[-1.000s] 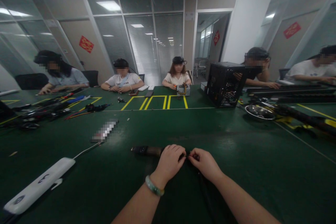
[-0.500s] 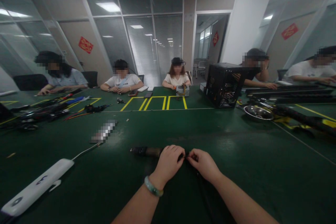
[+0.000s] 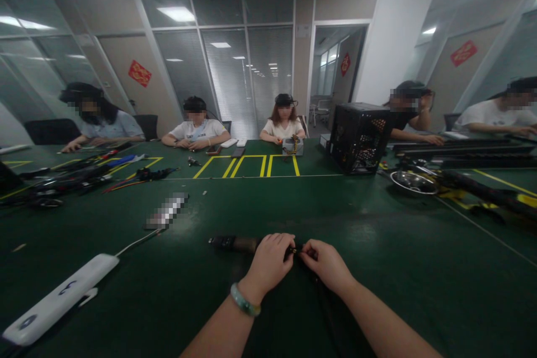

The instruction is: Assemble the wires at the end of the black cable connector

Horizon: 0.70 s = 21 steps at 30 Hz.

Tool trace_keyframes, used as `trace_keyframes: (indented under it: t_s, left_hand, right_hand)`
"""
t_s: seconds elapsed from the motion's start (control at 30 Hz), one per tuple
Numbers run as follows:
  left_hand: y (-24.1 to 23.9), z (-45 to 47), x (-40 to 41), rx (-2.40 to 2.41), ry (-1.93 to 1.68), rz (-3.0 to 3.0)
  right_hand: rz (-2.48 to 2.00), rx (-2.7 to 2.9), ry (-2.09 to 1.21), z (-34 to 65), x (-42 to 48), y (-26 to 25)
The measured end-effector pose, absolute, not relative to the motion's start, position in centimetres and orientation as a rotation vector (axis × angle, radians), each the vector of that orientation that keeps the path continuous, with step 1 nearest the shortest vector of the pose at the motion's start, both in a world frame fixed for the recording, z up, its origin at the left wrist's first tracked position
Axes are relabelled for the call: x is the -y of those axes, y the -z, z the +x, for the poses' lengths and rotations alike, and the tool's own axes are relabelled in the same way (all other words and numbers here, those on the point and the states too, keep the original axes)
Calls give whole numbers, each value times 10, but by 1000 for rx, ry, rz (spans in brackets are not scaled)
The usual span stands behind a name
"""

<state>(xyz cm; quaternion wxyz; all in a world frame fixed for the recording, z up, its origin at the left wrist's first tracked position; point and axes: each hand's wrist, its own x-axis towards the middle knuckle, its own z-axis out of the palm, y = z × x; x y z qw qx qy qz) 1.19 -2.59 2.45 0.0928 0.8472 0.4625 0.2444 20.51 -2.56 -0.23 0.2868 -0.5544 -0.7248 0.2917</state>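
My left hand [image 3: 271,262], with a green bangle at the wrist, is closed around a dark rod-shaped tool [image 3: 235,244] lying on the green table [image 3: 377,246]. The tool's end sticks out to the left of my fist. My right hand [image 3: 325,262] pinches a small part at the tool's other end, right against my left fingers. A dark cable [image 3: 331,319] runs from there toward me between my forearms.
A white power strip [image 3: 59,299] lies front left, its cord leading to a blurred item [image 3: 166,211]. Cables and tools [image 3: 62,179] clutter the left. A black computer case [image 3: 358,135] and a metal bowl [image 3: 413,182] stand at the right. Several people sit around the table.
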Motion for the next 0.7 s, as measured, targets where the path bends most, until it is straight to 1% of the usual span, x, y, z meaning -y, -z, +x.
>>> trace_keyframes:
  t_s: [0.27, 0.7]
  left_hand:
    - [-30, 11, 30, -1347, -707, 2528]
    - [-21, 9, 24, -1302, -770, 2528]
  right_hand:
    - [-1466, 1948, -747, 204, 26, 1]
    - [-1457, 1949, -719, 205, 25, 2]
